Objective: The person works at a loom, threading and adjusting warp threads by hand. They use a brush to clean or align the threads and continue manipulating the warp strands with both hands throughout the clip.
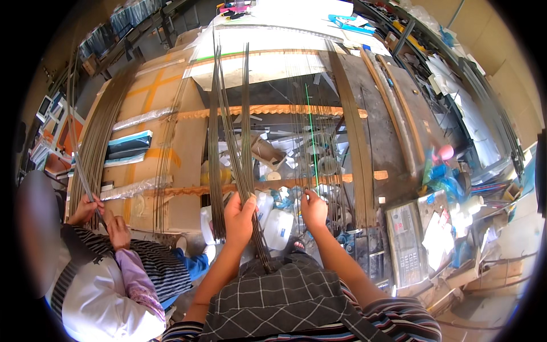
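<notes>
A bundle of thin metal rods is clamped in the left hand, just left of a green rod pinched by right hand fingers; if grip loosens, rods could be scattered.

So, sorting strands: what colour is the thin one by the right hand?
Bright green strand, head view, above the right hand.

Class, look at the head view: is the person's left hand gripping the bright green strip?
No. The left hand grips a bundle of thin grey strips; the bright green strip runs to the right hand.
</notes>
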{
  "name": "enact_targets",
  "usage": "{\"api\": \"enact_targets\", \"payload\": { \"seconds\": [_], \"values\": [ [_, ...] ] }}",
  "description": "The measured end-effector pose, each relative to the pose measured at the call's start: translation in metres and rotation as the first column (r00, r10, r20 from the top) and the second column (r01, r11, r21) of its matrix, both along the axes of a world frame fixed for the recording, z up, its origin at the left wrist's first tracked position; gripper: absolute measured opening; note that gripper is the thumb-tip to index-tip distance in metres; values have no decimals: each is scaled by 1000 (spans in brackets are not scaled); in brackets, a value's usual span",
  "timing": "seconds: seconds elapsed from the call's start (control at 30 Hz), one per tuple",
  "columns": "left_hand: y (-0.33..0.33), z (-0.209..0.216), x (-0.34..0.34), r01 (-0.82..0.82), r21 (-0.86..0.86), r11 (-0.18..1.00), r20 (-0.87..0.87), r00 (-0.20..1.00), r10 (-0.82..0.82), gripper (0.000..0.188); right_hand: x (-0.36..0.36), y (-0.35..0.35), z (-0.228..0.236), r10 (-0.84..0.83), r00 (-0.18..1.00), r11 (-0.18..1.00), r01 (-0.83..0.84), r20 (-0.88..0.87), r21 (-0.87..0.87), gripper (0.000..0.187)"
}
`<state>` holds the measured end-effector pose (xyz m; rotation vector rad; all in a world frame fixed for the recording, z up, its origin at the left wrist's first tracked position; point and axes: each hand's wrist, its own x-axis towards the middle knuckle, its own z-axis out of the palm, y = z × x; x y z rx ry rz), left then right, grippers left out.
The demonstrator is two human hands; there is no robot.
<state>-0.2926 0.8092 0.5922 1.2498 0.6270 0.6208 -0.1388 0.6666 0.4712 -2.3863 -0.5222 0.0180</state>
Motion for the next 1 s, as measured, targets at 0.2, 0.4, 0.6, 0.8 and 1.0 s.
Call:
{"api": "enact_targets", "payload": {
  "seconds": [0.2, 0.4, 0.6, 0.8, 1.0],
  "values": [
    [0, -5, 0, -16, -11, 1000, 24, 1000, 17, 9, 4, 1, -11, 20, 998, 1000, -19, 58, -10, 18],
    [0, -1, -2, 10, -39, 999, 11, 1000, -10, 10, 5, 1, 1, 16, 1000, 993, -17, -7, -117, 19],
    [0, -5, -2, 9, -27, 1000, 27, 1000, -8, 9, 9, -1, 0, 66, 998, 980, -61, 19, -189, 20],
    [-1, -8, -1, -7, 2, 1000, 19, 1000, 7, 10, 14, 1, -10, 74, 997, 958, -66, 18, -280, 25],
    [-1, -7, -1, -3, 5, 1000, 18, 1000, 3, 10, 17, 3, -7, 95, 995, 945, -97, -23, -312, 28]
  ]
}}
